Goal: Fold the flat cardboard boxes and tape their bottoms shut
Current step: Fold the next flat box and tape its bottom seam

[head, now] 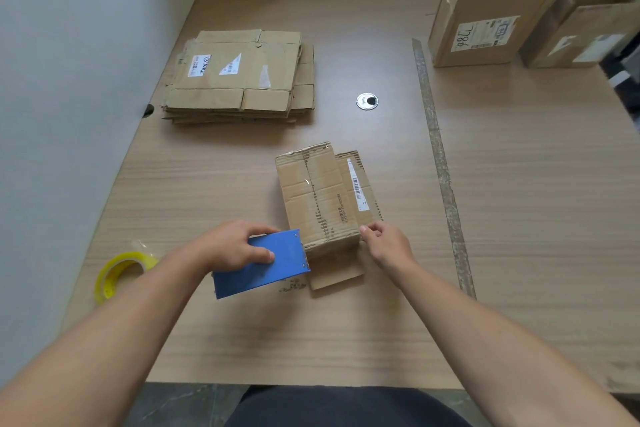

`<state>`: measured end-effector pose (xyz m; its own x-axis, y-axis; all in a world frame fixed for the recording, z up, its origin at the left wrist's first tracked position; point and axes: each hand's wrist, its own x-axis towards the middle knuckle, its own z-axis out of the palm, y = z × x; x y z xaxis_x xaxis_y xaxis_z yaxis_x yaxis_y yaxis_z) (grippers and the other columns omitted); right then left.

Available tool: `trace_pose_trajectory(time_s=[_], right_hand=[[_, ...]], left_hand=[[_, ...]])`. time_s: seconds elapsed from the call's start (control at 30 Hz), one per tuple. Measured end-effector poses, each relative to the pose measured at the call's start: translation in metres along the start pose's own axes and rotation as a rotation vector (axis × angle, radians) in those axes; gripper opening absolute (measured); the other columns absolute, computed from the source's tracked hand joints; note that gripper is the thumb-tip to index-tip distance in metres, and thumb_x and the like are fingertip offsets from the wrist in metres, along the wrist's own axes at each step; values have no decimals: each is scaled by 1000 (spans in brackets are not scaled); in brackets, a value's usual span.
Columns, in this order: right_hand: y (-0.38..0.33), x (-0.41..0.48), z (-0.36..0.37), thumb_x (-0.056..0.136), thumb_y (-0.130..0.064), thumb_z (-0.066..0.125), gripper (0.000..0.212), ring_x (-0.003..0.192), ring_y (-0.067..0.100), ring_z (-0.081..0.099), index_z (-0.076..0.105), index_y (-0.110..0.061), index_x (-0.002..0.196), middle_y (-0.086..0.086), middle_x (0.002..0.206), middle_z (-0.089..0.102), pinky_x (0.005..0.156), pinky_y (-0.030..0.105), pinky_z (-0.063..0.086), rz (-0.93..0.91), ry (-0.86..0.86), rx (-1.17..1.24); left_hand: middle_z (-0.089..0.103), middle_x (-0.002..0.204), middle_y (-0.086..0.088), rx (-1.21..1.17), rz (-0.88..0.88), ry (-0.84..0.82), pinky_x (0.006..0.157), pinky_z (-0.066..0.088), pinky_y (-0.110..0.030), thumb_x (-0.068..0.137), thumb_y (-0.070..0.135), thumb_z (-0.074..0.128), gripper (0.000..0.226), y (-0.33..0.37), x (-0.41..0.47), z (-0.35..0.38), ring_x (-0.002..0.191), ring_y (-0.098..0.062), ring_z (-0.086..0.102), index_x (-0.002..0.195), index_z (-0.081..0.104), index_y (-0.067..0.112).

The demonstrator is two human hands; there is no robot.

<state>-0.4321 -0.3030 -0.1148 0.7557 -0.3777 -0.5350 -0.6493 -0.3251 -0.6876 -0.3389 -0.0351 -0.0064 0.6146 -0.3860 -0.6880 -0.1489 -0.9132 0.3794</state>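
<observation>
A small folded cardboard box (pixel 320 196) stands bottom-up at the middle of the table, clear tape running along its centre seam. My left hand (pixel 235 246) grips a blue tape dispenser (pixel 265 265) whose toothed edge meets the box's near-left corner. My right hand (pixel 388 243) pinches the box's near-right corner. One flap (pixel 334 276) lies flat on the table beneath the near edge. A stack of flat cardboard boxes (pixel 242 76) lies at the back left.
A yellow tape roll (pixel 119 272) stands near the table's left edge. Two assembled open boxes (pixel 485 14) (pixel 585 31) stand at the back right. A round cable grommet (pixel 367 101) sits mid-table, and a worn seam strip (pixel 440 163) runs front to back.
</observation>
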Motion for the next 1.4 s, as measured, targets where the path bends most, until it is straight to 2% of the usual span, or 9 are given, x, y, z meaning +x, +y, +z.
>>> trace_pose_trajectory(time_s=[0.1, 0.3, 0.57, 0.7, 0.83, 0.97, 1.1, 1.2, 1.4], right_hand=[[-1, -5, 0, 95, -39, 61, 32, 104, 23, 58, 61, -20, 120, 7, 122, 54, 93, 29, 44, 13, 85, 37], [1, -16, -10, 91, -22, 61, 27, 75, 17, 56, 60, -6, 69, 4, 76, 63, 69, 32, 41, -114, -24, 94], [2, -17, -11, 85, -26, 78, 26, 80, 18, 61, 69, -3, 77, 2, 79, 67, 70, 28, 44, -68, -113, 233], [4, -9, -8, 86, -32, 75, 19, 102, 21, 55, 68, -16, 80, 2, 102, 55, 87, 30, 42, -200, 12, -66], [-1, -4, -17, 87, -36, 71, 48, 121, 24, 40, 54, -25, 131, 2, 133, 42, 100, 42, 41, -545, 115, -471], [-21, 8, -20, 90, -25, 53, 83, 151, 20, -1, 5, -42, 156, -4, 165, -1, 117, 44, 17, -856, -115, -855], [-35, 13, -1, 105, -45, 33, 66, 151, 20, -19, -6, -37, 157, -10, 165, -16, 121, 47, -2, -952, -283, -1104], [-31, 11, 8, 104, -53, 29, 63, 152, 20, -12, -1, -37, 157, -12, 165, -9, 123, 47, 6, -921, -211, -1097], [-22, 10, 11, 96, -46, 44, 54, 141, 29, 41, 49, -25, 146, -1, 153, 44, 104, 50, 46, -1122, 58, -942]], left_hand=[[65, 115, 17, 5, 6, 8, 94, 49, -36, 87, 36, 69, 40, -1, 1, 2, 104, -11, 60, 123, 58, 52], [64, 115, 17, 31, 12, 10, 93, 50, -37, 87, 38, 68, 41, -4, 4, 2, 103, -12, 60, 123, 56, 55], [61, 120, 15, 81, 11, -22, 95, 49, -39, 88, 41, 67, 46, -3, 7, -2, 106, -14, 58, 131, 52, 52], [62, 120, 16, 81, 12, -24, 95, 49, -38, 88, 42, 68, 48, -4, 9, -3, 107, -14, 58, 132, 52, 52], [62, 122, 15, 76, 14, -30, 97, 48, -41, 88, 42, 68, 48, -5, 10, -3, 108, -15, 58, 132, 52, 51], [61, 122, 16, 53, 36, -9, 95, 47, -36, 88, 40, 68, 47, -8, 9, 1, 108, -13, 57, 131, 53, 52], [61, 125, 15, 59, 42, 36, 91, 45, -32, 88, 41, 68, 50, -12, 8, 6, 108, -14, 56, 134, 51, 50], [60, 127, 14, 31, 54, 70, 92, 44, -31, 88, 42, 68, 53, -17, 5, 14, 109, -14, 56, 137, 49, 51], [58, 130, 18, -48, 74, 122, 87, 43, -22, 89, 44, 68, 55, -44, -10, 23, 107, -9, 55, 136, 43, 58]])
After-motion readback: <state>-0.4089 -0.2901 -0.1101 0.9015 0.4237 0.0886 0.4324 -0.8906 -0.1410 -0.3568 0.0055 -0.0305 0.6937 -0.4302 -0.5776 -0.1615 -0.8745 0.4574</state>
